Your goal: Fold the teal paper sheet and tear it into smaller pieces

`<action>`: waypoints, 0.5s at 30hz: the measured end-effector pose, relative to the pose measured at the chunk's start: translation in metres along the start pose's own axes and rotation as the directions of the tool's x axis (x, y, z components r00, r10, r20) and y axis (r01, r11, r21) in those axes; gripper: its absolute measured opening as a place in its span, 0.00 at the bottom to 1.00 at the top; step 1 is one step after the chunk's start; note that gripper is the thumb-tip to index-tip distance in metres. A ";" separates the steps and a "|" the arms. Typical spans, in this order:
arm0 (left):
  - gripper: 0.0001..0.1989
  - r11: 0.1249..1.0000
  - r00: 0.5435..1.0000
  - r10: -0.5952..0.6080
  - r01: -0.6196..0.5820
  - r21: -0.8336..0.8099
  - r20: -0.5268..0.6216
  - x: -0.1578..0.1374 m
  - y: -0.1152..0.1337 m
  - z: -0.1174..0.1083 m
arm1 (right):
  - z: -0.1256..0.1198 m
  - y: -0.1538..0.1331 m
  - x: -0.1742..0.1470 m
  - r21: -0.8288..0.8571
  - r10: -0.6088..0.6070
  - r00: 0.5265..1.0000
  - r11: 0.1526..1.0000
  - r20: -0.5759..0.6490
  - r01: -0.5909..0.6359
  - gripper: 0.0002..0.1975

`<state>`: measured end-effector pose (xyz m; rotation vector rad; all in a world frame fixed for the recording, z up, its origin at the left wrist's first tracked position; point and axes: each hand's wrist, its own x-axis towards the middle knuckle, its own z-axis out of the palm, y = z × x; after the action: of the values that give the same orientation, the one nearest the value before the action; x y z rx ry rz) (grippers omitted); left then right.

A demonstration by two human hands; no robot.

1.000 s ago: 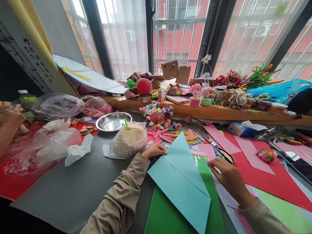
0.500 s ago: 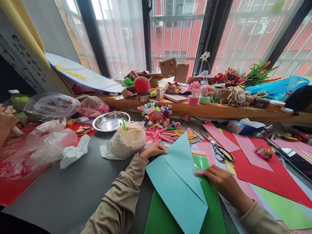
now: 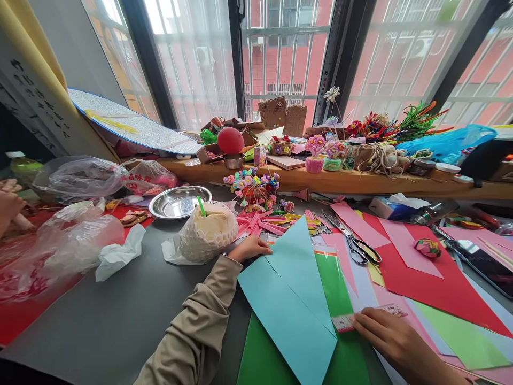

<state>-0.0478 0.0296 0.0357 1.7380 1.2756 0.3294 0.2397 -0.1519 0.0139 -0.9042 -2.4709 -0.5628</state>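
Note:
A folded light-blue sheet of paper (image 3: 288, 305) lies on a green sheet (image 3: 331, 280) in front of me, its tip pointing away. At the paper's upper left edge, my left hand (image 3: 251, 248) has its fingers pressed together on it. My right hand (image 3: 387, 334) grips a short patterned ruler (image 3: 344, 323) whose near end reaches toward the paper's lower right edge; its other end shows behind the hand. A coconut in white foam netting (image 3: 208, 231) with a green straw stands beyond my left forearm.
Scissors (image 3: 358, 248) lie right of the paper, beside red paper (image 3: 417, 278) and pink pieces. A steel plate (image 3: 180, 200) and plastic bags (image 3: 80, 230) are at left. Another person's hand (image 3: 10, 203) shows at the far left edge. Crafts crowd the wooden ledge (image 3: 192, 170).
My right hand has moved toward me and to the right with the ruler, down along the paper's right edge. My left hand stays on the paper. The view has shifted slightly.

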 end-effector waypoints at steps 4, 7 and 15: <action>0.20 1.000 1.000 0.010 -0.010 -0.023 0.008 -0.001 -0.001 0.000 | -0.002 0.007 -0.007 0.080 0.109 0.994 0.991 0.015 -0.110 0.13; 0.21 0.999 1.000 0.014 -0.013 -0.053 0.016 0.001 -0.003 0.001 | -0.004 0.017 -0.003 0.083 0.275 0.962 0.958 0.007 -0.274 0.11; 0.23 0.997 1.000 -0.001 0.002 -0.072 0.011 0.005 -0.008 0.003 | 0.022 0.021 0.032 0.019 0.311 0.947 0.950 0.083 -0.313 0.13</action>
<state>-0.0485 0.0332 0.0267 1.6755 1.2423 0.3598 0.2261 -0.1101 0.0172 -1.2956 -2.3293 -0.3828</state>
